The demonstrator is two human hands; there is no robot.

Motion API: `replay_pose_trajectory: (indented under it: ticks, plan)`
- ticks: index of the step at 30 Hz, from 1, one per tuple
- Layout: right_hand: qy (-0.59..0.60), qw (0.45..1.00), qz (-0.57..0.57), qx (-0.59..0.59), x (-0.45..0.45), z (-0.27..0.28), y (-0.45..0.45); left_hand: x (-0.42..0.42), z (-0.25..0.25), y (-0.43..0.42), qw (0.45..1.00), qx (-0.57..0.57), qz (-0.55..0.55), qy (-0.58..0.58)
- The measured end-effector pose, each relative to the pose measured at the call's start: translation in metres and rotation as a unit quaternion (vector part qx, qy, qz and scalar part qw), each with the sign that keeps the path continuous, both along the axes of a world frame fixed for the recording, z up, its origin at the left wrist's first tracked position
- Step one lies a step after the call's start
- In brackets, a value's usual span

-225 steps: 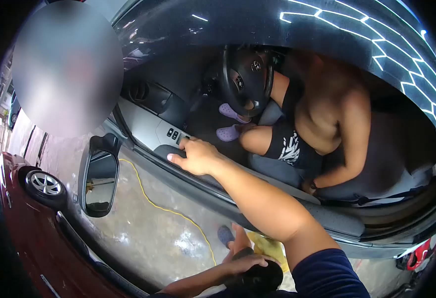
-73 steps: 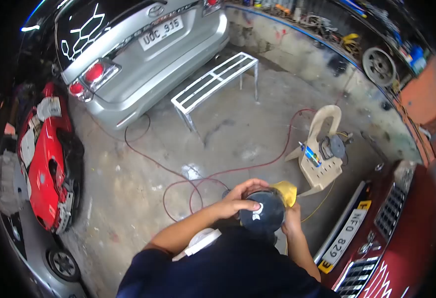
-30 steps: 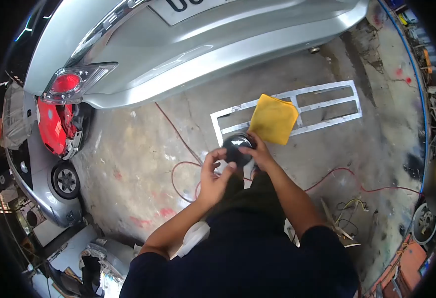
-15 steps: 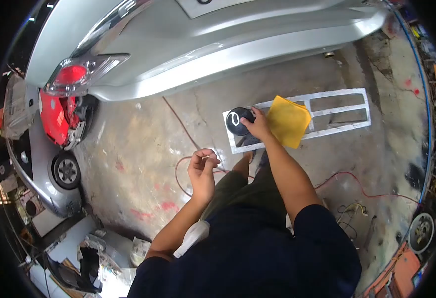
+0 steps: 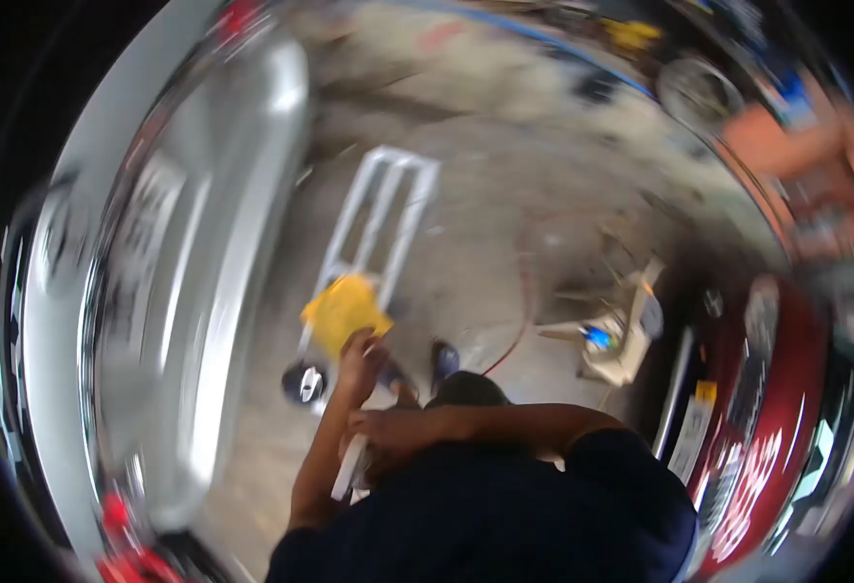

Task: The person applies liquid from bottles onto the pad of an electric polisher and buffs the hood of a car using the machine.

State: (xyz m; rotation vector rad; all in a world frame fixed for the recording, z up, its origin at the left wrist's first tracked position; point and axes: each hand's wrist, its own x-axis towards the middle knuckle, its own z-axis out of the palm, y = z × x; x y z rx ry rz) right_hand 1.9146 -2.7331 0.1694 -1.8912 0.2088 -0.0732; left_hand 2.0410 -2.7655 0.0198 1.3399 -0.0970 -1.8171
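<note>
"Concrete floor (image 5: 475,272), blurred. Status?"

"R hand (image 5: 393,434) at white item (image 5: 351,468), L hand (image 5: 354,369) at near edge of yellow cloth (image 5: 341,316), fingers bent; both grips: can't tell. Blk tin (image 5: 296,387), ungripped, apparently on near end of white bench (image 5: 412,233): set-down likely done. Remaining: unclear."

"Clearance?"

"Floor btwn bench & beige chair (image 5: 617,367); red hose (image 5: 514,348) crosses. Silver bumper (image 5: 237,301) limits opp. side."

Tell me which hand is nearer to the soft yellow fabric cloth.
Left. The left hand is at the yellow cloth's lower edge in the view, though blur hides the exact contact; the right hand is farther from it, back near the waist.
</note>
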Motion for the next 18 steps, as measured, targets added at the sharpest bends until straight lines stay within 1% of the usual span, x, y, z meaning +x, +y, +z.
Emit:
replay_pose_trajectory:
  ticks: [2, 3, 4, 5, 6, 7, 8, 9, 10, 11, 12, 15, 18]
  plan:
    - [0.063, 0.988, -0.105, -0.093, -0.037, 0.009, -0.014, -0.024, 0.017, -0.027, 0.988, 0.02, -0.155, -0.005]
    - [0.014, 0.965, -0.238, -0.107, -0.056, 0.002, -0.012, -0.014, -0.049, -0.049, 0.95, 0.071, -0.294, 0.073]
    - [-0.042, 0.924, -0.358, -0.127, -0.076, -0.013, -0.012, -0.022, -0.056, -0.034, 0.934, -0.12, -0.302, 0.146]
    - [-0.101, 0.87, -0.459, -0.151, -0.1, -0.019, -0.017, -0.028, -0.062, -0.031, 0.879, -0.272, -0.386, 0.06]
    - [-0.075, 0.841, -0.515, -0.149, -0.132, -0.004, -0.017, -0.051, -0.039, -0.037, 0.859, -0.26, -0.437, 0.063]
    - [-0.041, 0.796, -0.58, -0.17, -0.16, -0.009, -0.015, -0.075, -0.011, -0.043, 0.833, -0.25, -0.488, 0.066]
    - [-0.009, 0.75, -0.635, -0.187, -0.187, -0.016, -0.014, -0.108, 0.039, -0.047, 0.842, -0.061, -0.518, 0.136]
    - [-0.031, 0.657, -0.725, -0.205, -0.209, -0.009, -0.008, -0.134, 0.04, -0.051, 0.832, -0.076, -0.512, 0.198]
    - [-0.002, 0.634, -0.761, -0.137, -0.231, 0.002, -0.005, -0.166, 0.063, -0.048, 0.83, -0.109, -0.511, 0.196]
    - [-0.058, 0.597, -0.795, -0.09, -0.25, 0.013, 0.005, -0.192, 0.062, -0.049, 0.824, -0.123, -0.515, 0.203]
    - [-0.117, 0.558, -0.82, -0.042, -0.268, 0.048, 0.018, -0.214, 0.069, -0.049, 0.819, -0.135, -0.517, 0.208]
    - [-0.244, 0.572, -0.783, 0.025, -0.331, 0.047, 0.033, -0.302, 0.059, -0.053, 0.789, -0.227, -0.562, 0.099]
    - [-0.311, 0.552, -0.772, 0.044, -0.372, 0.041, 0.032, -0.353, 0.072, -0.06, 0.795, -0.165, -0.576, 0.095]
